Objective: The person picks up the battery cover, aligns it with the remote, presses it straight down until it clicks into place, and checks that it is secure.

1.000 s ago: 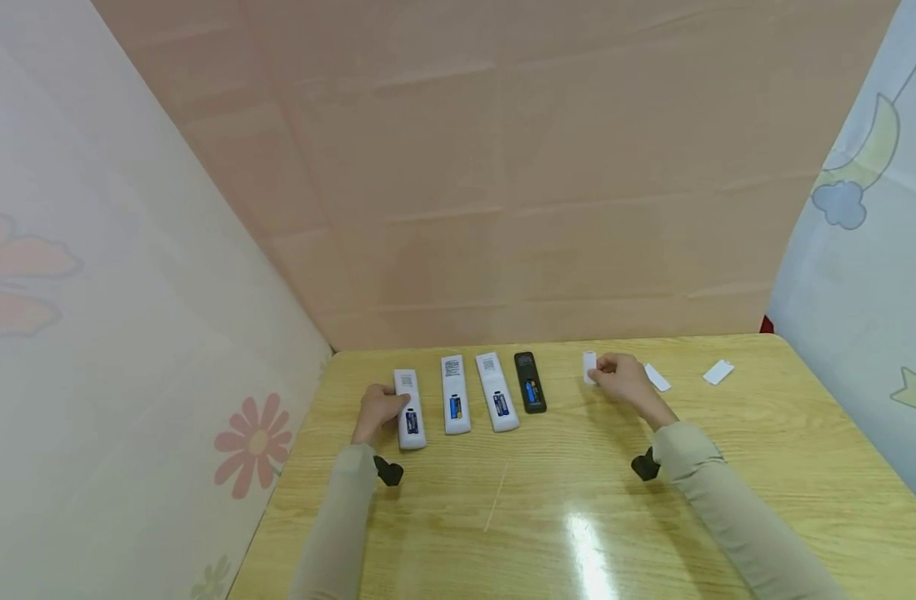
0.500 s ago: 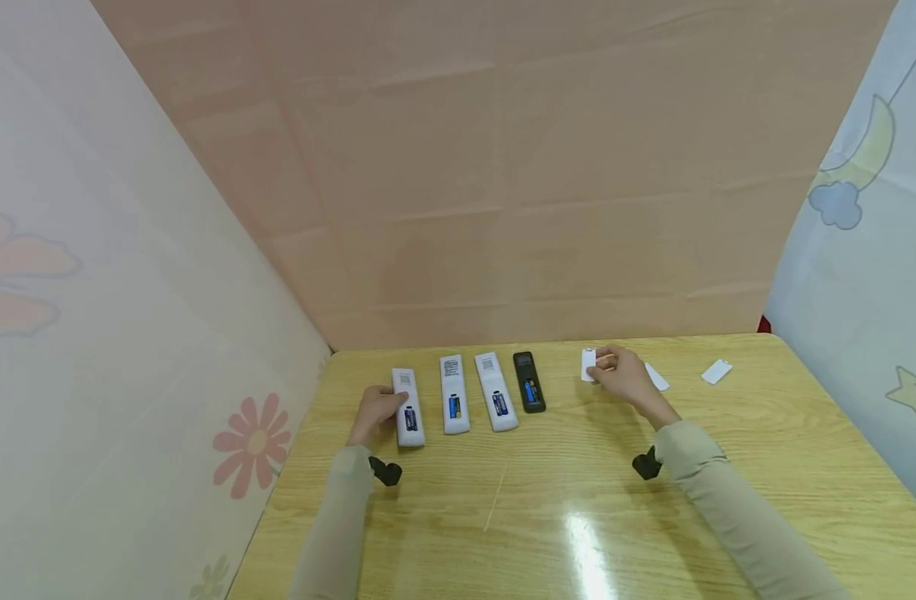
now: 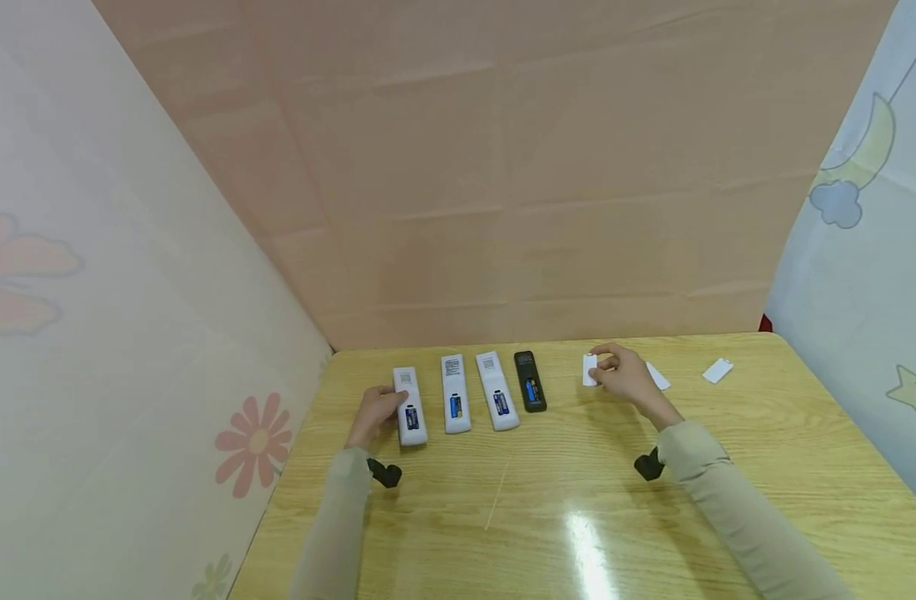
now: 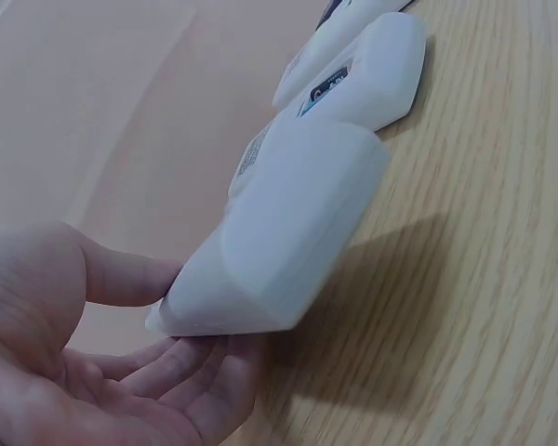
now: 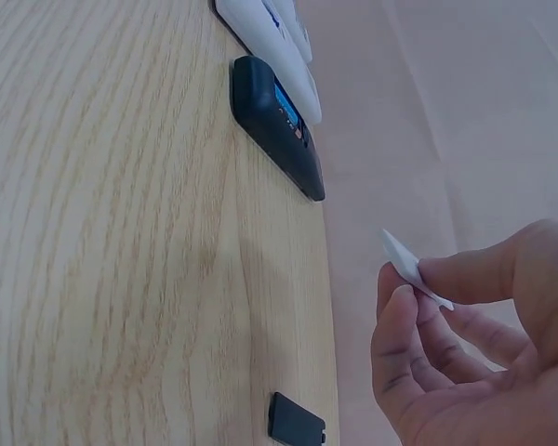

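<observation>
At the left of the head view my left hand point(image 3: 375, 412) grips a white remote control point(image 3: 406, 380) by its side, thumb on top. Two batteries show in the remote's uncovered compartment. In the left wrist view this remote point(image 4: 284, 209) is tilted, its near end raised above the table with a shadow below. My right hand point(image 3: 628, 380) pinches a small white battery cover point(image 3: 588, 369) between thumb and fingers. The right wrist view shows that cover point(image 5: 405, 260) edge-on, held off the table. Beside the left hand's remote lie two more white remotes, one point(image 3: 453, 382) and another point(image 3: 492, 375).
A black remote point(image 3: 526, 369) with batteries showing lies right of the white ones. A white cover point(image 3: 658, 377) lies partly behind the right hand, another point(image 3: 718, 371) farther right. A black cover point(image 5: 296, 421) rests near the table's back edge. A cloth-like backdrop point(image 3: 503, 208) rises behind.
The left hand's remote has shifted very slightly, its near end moving a little away from me. The right hand's fingers have moved a little on the white cover, which stays in nearly the same place.
</observation>
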Demonstrator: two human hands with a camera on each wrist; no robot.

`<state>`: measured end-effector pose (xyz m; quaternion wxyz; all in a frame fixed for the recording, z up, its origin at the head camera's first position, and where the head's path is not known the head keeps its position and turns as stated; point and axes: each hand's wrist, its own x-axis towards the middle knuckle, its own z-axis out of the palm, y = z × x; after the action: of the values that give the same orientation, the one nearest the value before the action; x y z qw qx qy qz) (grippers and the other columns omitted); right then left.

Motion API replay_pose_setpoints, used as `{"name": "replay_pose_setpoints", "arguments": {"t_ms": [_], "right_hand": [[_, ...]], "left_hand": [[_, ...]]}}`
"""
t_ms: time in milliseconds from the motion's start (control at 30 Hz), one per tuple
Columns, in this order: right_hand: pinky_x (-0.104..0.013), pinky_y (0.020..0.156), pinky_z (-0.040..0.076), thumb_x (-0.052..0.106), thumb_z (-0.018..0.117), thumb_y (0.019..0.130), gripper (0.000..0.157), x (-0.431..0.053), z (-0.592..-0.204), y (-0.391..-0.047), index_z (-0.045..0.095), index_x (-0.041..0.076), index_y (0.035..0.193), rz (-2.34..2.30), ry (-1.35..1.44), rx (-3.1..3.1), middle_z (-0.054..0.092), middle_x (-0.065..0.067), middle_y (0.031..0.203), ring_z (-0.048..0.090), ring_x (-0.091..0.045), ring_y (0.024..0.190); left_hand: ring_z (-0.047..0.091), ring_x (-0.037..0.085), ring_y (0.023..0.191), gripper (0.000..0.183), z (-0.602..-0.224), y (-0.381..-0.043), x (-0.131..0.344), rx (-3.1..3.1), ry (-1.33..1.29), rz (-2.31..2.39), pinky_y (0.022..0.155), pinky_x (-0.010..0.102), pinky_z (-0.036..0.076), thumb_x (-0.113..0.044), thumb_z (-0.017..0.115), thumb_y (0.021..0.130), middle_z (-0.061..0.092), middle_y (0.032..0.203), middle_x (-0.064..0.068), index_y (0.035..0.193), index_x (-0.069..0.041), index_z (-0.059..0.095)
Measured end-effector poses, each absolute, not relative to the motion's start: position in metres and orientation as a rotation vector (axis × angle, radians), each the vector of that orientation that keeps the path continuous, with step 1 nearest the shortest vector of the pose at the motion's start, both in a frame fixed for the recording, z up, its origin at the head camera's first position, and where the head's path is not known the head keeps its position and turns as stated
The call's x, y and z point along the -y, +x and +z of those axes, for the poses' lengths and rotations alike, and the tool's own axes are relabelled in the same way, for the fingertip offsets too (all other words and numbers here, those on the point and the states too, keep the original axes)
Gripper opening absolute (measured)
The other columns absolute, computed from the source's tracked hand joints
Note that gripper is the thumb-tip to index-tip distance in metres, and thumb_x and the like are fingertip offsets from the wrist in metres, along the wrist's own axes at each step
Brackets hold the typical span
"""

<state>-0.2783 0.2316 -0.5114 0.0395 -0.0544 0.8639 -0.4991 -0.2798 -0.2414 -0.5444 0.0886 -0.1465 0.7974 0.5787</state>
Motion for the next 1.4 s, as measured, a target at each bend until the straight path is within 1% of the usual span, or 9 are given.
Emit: {"name": "replay_pose_setpoints", "arguments": {"t_ms": [267,433,533,700,900,1033,1200,1267,1400], "right_hand": [[-0.053,0.08,0.058,0.016,0.06,0.101,0.044,-0.23,-0.508,-0.275,0.049,0.003,0.141,-1.57,-0.19,-2.609,0.063,-0.024,0.114,0.065,-0.044,0.096],[-0.053,0.084,0.057,0.017,0.062,0.101,0.04,-0.227,-0.508,-0.275,0.053,0.004,0.138,-1.577,-0.183,-2.611,0.062,-0.024,0.118,0.067,-0.036,0.097],[-0.053,0.086,0.057,0.017,0.063,0.1,0.038,-0.224,-0.508,-0.276,0.055,0.005,0.136,-1.59,-0.177,-2.601,0.06,-0.023,0.121,0.067,-0.032,0.098],[-0.053,0.086,0.056,0.017,0.062,0.101,0.036,-0.221,-0.504,-0.276,0.056,0.006,0.134,-1.615,-0.171,-2.572,0.059,-0.022,0.123,0.068,-0.032,0.1],[-0.052,0.086,0.057,0.017,0.06,0.102,0.036,-0.219,-0.499,-0.274,0.057,0.005,0.135,-1.64,-0.193,-2.562,0.058,-0.021,0.121,0.068,-0.032,0.101],[-0.052,0.086,0.057,0.019,0.059,0.103,0.036,-0.218,-0.497,-0.274,0.057,0.004,0.136,-1.664,-0.218,-2.533,0.059,-0.021,0.122,0.069,-0.031,0.098],[-0.049,0.084,0.058,0.019,0.059,0.103,0.037,-0.214,-0.493,-0.271,0.056,0.003,0.136,-1.668,-0.243,-2.517,0.058,-0.021,0.123,0.069,-0.03,0.095],[-0.046,0.082,0.059,0.019,0.059,0.103,0.038,-0.213,-0.492,-0.27,0.056,0.003,0.137,-1.659,-0.246,-2.52,0.058,-0.021,0.123,0.069,-0.03,0.094],[-0.04,0.078,0.06,0.02,0.059,0.103,0.038,-0.21,-0.491,-0.269,0.055,0.003,0.137,-1.653,-0.258,-2.528,0.058,-0.02,0.121,0.069,-0.03,0.092]], "left_hand": [[0.066,0.026,0.101,0.052,-0.543,-0.279,0.236,-2.401,-0.449,1.696,0.081,0.035,0.057,-0.025,0.063,0.099,0.066,0.12,0.022,0.137,0.009,0.052],[0.064,0.025,0.101,0.05,-0.541,-0.279,0.232,-2.356,-0.468,1.748,0.082,0.034,0.056,-0.026,0.064,0.099,0.065,0.121,0.02,0.137,0.005,0.053],[0.063,0.025,0.102,0.05,-0.539,-0.278,0.231,-2.328,-0.471,1.788,0.082,0.034,0.056,-0.026,0.063,0.099,0.064,0.123,0.02,0.138,0.003,0.052],[0.064,0.025,0.099,0.047,-0.536,-0.276,0.227,-2.321,-0.497,1.825,0.079,0.033,0.056,-0.026,0.063,0.099,0.065,0.12,0.017,0.138,-0.001,0.053],[0.064,0.025,0.097,0.049,-0.532,-0.276,0.221,-2.305,-0.48,1.855,0.077,0.036,0.056,-0.024,0.062,0.099,0.064,0.121,0.019,0.141,-0.001,0.05],[0.065,0.025,0.096,0.05,-0.53,-0.276,0.217,-2.311,-0.482,1.858,0.074,0.034,0.056,-0.025,0.062,0.099,0.065,0.12,0.019,0.14,0.001,0.051],[0.064,0.026,0.097,0.05,-0.526,-0.274,0.211,-2.322,-0.45,1.854,0.075,0.033,0.055,-0.027,0.062,0.099,0.065,0.12,0.017,0.139,0.002,0.053],[0.064,0.026,0.097,0.05,-0.524,-0.273,0.21,-2.314,-0.444,1.863,0.075,0.033,0.055,-0.027,0.062,0.099,0.066,0.119,0.016,0.139,0.001,0.053],[0.066,0.026,0.095,0.051,-0.519,-0.271,0.204,-2.311,-0.399,1.894,0.074,0.033,0.056,-0.028,0.063,0.099,0.066,0.118,0.017,0.14,0.001,0.052]]}}
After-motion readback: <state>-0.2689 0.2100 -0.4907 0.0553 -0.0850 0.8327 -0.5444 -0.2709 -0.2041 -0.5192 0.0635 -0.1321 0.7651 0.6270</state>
